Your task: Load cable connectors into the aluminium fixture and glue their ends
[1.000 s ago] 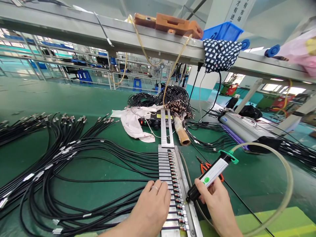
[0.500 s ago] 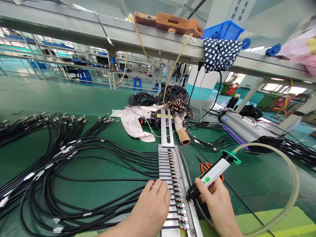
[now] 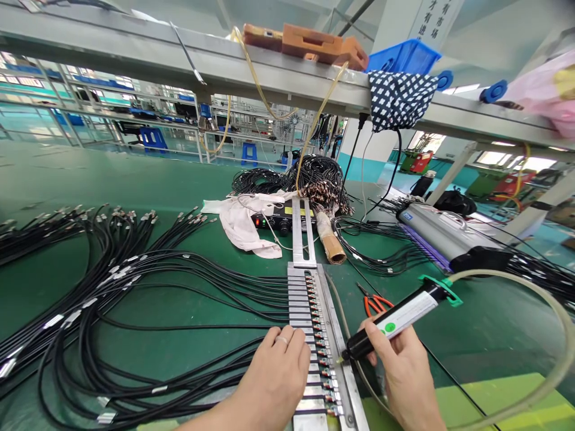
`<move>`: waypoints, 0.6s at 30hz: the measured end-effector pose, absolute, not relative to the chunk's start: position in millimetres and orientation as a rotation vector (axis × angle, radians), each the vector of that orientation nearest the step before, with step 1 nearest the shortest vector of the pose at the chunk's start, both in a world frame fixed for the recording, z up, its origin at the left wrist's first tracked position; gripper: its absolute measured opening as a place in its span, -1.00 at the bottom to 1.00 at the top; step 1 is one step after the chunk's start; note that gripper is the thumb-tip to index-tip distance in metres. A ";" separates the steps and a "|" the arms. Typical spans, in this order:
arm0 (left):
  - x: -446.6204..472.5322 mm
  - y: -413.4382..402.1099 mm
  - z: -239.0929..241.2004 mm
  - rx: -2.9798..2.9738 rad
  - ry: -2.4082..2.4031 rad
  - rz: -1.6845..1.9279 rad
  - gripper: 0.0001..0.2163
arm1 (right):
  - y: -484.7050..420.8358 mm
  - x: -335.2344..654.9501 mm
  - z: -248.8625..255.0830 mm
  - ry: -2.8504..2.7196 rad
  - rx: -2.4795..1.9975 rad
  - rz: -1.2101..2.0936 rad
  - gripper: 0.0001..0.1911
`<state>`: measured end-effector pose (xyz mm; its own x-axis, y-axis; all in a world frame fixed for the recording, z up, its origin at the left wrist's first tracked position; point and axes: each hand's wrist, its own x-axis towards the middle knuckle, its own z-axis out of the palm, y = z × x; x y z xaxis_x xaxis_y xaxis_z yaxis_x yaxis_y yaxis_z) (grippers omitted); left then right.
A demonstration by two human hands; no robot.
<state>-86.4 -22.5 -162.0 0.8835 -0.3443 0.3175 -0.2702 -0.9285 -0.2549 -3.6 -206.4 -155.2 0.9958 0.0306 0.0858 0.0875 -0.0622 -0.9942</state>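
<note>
Green tabletop (image 3: 112, 179), beneath the grip and spread out to either side. Black cables (image 3: 87, 353), well to the left of the grip, in long loops with one set of ends drawn toward it. Slotted metal fixture (image 3: 309, 424), just left of the grip, running away lengthwise, with cable ends laid side by side across it. Pale hose (image 3: 507, 273), looping out to the right of the grip from the back end of the syringe (image 3: 411, 312); syringe tilted, nose down to the left. Left hand (image 3: 281, 371), left of the grip, palm down over cables and fixture, fingers close together; underside hidden, hence impossible to tell whether clamped on anything. Right hand (image 3: 402, 365), at the grip itself: thumb and fingers clamped around the syringe. Orange-handled pliers (image 3: 381, 299), just beyond the grip. Connectors (image 3: 321, 344), in a row along the fixture, between left hand and grip. Pale tip (image 3: 339, 360), to the left of the grip, close beside the connectors; contact too small to tell. Step in hand, as judged: dispensing onto the connectors. Called for next, as judged: lining up with a single connector, metering lightly, steadying the cables with the left hand.
</note>
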 end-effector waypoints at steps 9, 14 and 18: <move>-85.8 -21.7 -161.3 -2.832 0.464 -0.528 -0.78 | -207.1 -3.5 -155.2 -0.148 -1.732 -0.001 -0.67; -85.9 -22.2 -162.1 -2.836 0.463 -0.609 -0.78 | -207.5 -3.1 -157.8 -0.151 -1.755 0.010 -0.65; -85.3 -22.4 -162.2 -2.839 0.464 -0.646 -0.78 | -207.1 -2.4 -158.8 -0.165 -1.776 0.014 -0.64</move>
<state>-85.3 -22.4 -162.2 0.8558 -0.3421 0.3880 -0.2581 -0.9324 -0.2528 -2.4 -207.1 -158.8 0.9896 0.1190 0.0809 0.1038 -0.2013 -0.9740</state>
